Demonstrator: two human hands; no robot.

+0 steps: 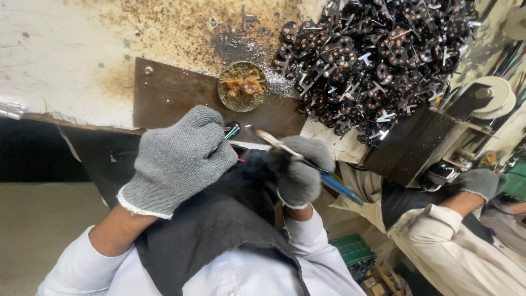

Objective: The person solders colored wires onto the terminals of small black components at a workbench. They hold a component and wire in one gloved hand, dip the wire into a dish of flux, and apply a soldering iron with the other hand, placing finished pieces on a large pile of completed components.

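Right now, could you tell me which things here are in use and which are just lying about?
In use:
left hand, grey knit glove, gripping thin coloured wires
right hand, holding blue-handled metal tool

Lying about:
heap of small black metal parts
round tin of brown paste
co-worker's gloved hand

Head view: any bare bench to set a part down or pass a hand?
Free: the stained white bench top left of the round dish, and the bare brown plate between dish and left hand. Crowded: the black parts pile fills the right; the right hand with its blue-handled tool blocks the front edge.
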